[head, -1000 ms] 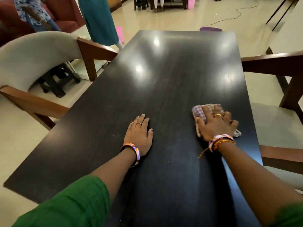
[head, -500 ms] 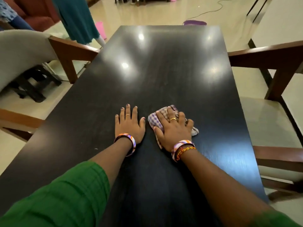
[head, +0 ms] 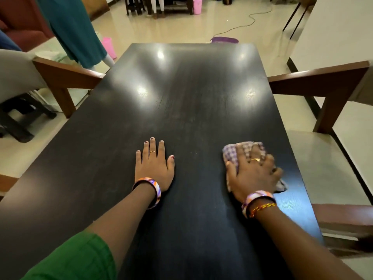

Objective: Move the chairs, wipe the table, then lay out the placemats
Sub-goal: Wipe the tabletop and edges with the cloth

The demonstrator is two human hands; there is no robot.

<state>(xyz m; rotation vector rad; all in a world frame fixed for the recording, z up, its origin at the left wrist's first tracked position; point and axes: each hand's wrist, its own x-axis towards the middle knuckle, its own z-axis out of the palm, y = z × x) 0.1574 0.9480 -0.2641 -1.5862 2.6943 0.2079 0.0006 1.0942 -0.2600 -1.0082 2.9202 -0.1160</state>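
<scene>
The checked cloth (head: 242, 151) lies flat under the right hand (head: 253, 174).

**Dark table, checked cloth, chairs drawn back**

The dark glossy table (head: 181, 102) stretches ahead from under both hands. A purple-and-white checked cloth (head: 235, 151) lies bunched flat beneath the right hand (head: 253, 174), near the table's right edge. Wooden-armed chairs stand outboard: one (head: 60, 77) left of the left hand (head: 154, 168), one (head: 327, 83) right of the right hand.
</scene>
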